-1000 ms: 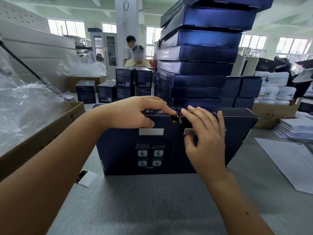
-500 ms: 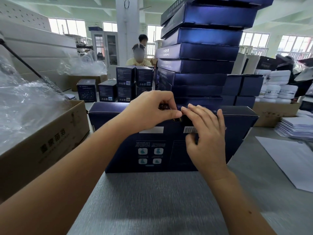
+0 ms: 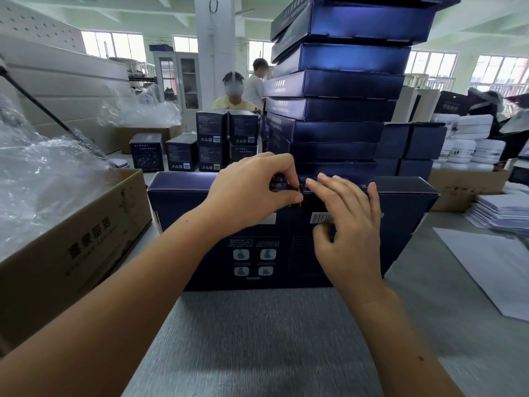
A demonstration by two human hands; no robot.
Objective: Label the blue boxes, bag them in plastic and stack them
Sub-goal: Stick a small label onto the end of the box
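A dark blue box [image 3: 200,224] stands on its long edge on the grey table [image 3: 257,339], its printed face toward me. My left hand [image 3: 252,193] pinches a small dark and gold sticker [image 3: 297,197] at the box's top edge. My right hand [image 3: 346,224] lies with straight fingers on the top edge and partly covers a white barcode label [image 3: 320,217]. Behind the box rises a tall stack of blue boxes [image 3: 337,110].
A cardboard carton [image 3: 71,247] full of clear plastic bags [image 3: 37,173] stands at the left. Small dark boxes [image 3: 211,138] and two people are at the back. White jars [image 3: 469,138], a paper stack [image 3: 503,210] and a loose white sheet [image 3: 492,270] lie to the right.
My left hand has curled from flat on the box top into a pinch on the sticker at the edge. The right hand has barely moved. The view has shifted slightly left.
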